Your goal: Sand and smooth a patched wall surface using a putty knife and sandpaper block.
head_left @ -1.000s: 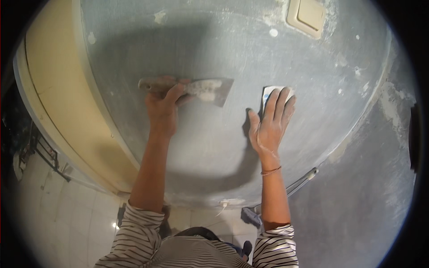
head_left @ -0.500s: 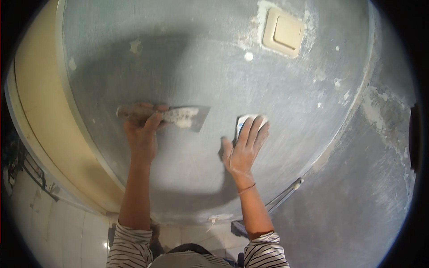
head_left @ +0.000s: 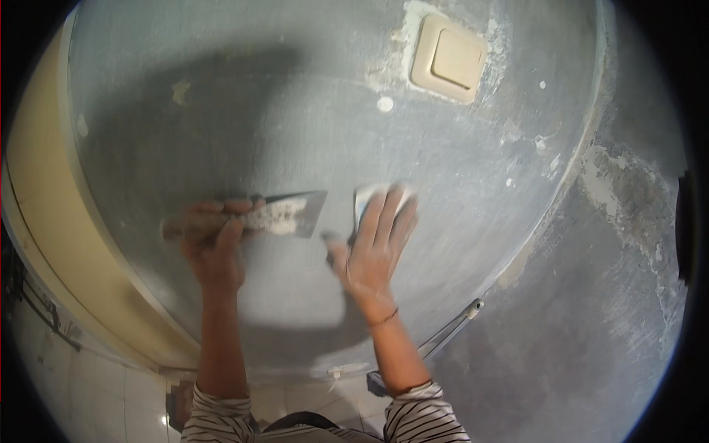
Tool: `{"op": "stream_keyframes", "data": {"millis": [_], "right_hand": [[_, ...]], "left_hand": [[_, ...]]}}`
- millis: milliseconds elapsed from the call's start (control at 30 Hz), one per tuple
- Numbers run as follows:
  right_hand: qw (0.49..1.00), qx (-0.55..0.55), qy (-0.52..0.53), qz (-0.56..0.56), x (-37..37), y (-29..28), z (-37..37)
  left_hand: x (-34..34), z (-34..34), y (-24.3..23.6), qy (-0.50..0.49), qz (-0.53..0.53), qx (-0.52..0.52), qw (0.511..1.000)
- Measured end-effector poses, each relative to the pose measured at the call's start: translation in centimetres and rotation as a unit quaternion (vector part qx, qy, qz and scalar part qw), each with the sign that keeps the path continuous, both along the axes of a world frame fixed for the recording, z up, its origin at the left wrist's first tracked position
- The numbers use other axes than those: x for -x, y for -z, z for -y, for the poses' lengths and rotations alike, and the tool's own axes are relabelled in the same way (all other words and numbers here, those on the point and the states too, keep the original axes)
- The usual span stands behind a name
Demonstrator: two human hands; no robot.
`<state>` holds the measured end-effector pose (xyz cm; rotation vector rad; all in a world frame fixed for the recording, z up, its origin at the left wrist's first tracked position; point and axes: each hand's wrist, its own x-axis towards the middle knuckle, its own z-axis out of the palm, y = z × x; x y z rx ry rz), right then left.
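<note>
Sanding block (head_left: 367, 198) sits flat on the grey wall (head_left: 281, 125), right hand (head_left: 375, 247) pressing it with fingers spread, not curled round it. Left hand (head_left: 216, 247) is clamped on the putty knife (head_left: 275, 216) — blade smeared with filler, held against the wall. Risk: block skids from under the flat palm, or the blade edge gouges fresh patches near the switch (head_left: 448, 59).

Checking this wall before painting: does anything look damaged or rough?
Yes. Pale filler is smeared unevenly around the wall switch, with stray blobs below it. At right, the grey wall has a flaking, peeled patch. The trowel is caked with dried filler.
</note>
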<state>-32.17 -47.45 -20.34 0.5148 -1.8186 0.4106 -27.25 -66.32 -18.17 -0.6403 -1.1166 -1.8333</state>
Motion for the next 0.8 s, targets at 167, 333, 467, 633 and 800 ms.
{"op": "stream_keyframes", "data": {"millis": [167,333,467,633,800], "right_hand": [[0.998,0.040,0.054,0.010,-1.3,5.3,1.5],[1.000,0.009,0.002,-0.002,-0.6,-3.6,1.5],[0.999,0.046,0.004,0.003,-1.2,3.1,2.3],[0.999,0.042,-0.010,-0.007,-1.0,-1.7,3.3],[1.000,0.014,-0.023,-0.002,-1.6,-4.2,4.0]], "left_hand": [[0.4,0.4,0.7,-0.001,0.006,0.008,1.000],[0.1,0.0,-2.4,0.005,0.010,0.001,1.000],[0.0,0.0,-1.6,0.013,-0.014,-0.008,1.000],[0.2,1.1,-3.1,-0.009,-0.010,0.009,1.000],[0.0,1.6,-2.8,-0.013,-0.020,-0.038,0.999]]}}
